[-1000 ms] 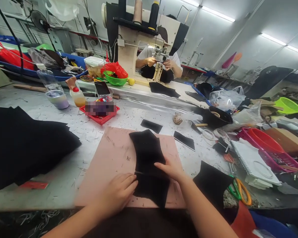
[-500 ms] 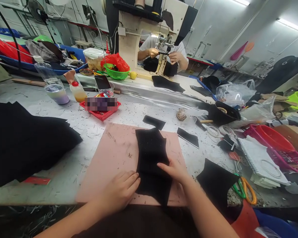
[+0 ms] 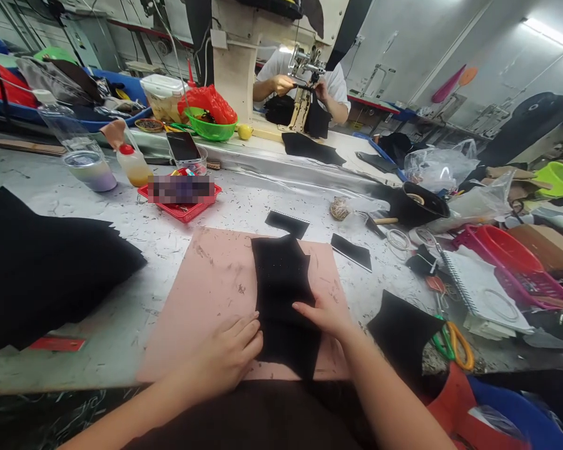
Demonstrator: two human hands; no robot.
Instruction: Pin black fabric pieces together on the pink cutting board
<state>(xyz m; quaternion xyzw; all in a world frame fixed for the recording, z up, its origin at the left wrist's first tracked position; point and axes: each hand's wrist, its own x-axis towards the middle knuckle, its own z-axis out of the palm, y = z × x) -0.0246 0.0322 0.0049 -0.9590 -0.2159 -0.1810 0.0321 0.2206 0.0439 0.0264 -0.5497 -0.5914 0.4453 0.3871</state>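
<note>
Fingers (image 3: pixel 251 331) of the left hand (image 3: pixel 228 356) lie together, flat, tips pressing the left edge of the black fabric piece (image 3: pixel 281 294) — not gripping. That piece lies lengthwise on the pink cutting board (image 3: pixel 206 294), near end hanging toward the table edge. Right hand (image 3: pixel 326 315) rests palm-down on its right side, fingers together and extended, pinning it. Step looks like smoothing or aligning the piece on the board; the next move likely calls for keeping both edges pinned flat. Further right — another black piece (image 3: pixel 401 328), orange-handled scissors (image 3: pixel 455 344).
</note>
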